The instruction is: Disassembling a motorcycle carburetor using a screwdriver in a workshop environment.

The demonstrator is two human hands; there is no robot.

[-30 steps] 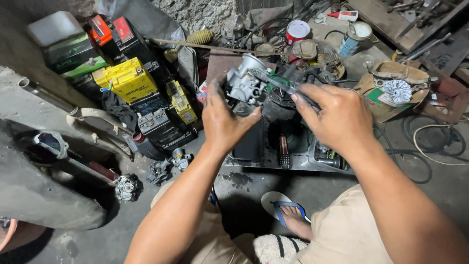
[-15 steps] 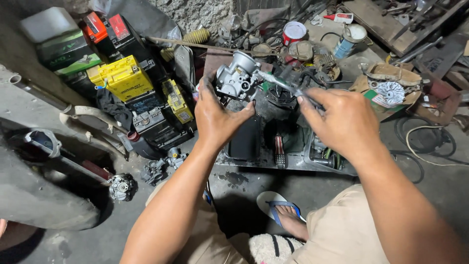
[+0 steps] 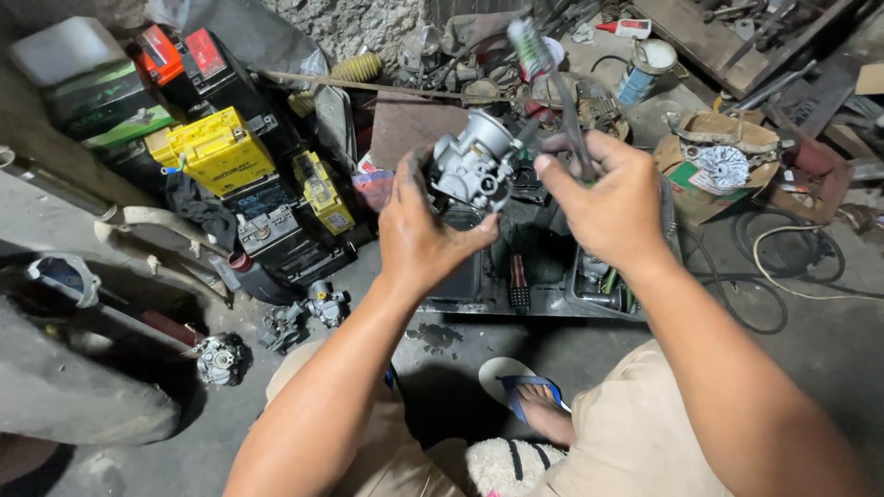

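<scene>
A grimy concrete floor [image 3: 829, 368] runs up to a rough stone wall, crowded with parts and boxes. Above it, at the middle of the view, the left hand [image 3: 425, 235] is closed around the lower side of a carburetor [image 3: 474, 166], fingers wrapped under it and thumb pressed to its near right flank. The right hand [image 3: 612, 198] sits just right of it, curled tight on the handle of a brush [image 3: 552, 83] whose blurred bristle head points up and far. The carburetor is a grey cast-metal body, dirty, with a round cap on top. Beneath the hands lies a dark metal tray [image 3: 552, 299] of small tools. To the left stand 2 yellow batteries [image 3: 221, 152] beside black ones; 3 more carburetors [image 3: 276, 331] lie on the floor near left. Far right, a spray can [image 3: 645, 69] and a torn cardboard box [image 3: 718, 166]. A sandalled foot [image 3: 534, 405] rests near.
</scene>
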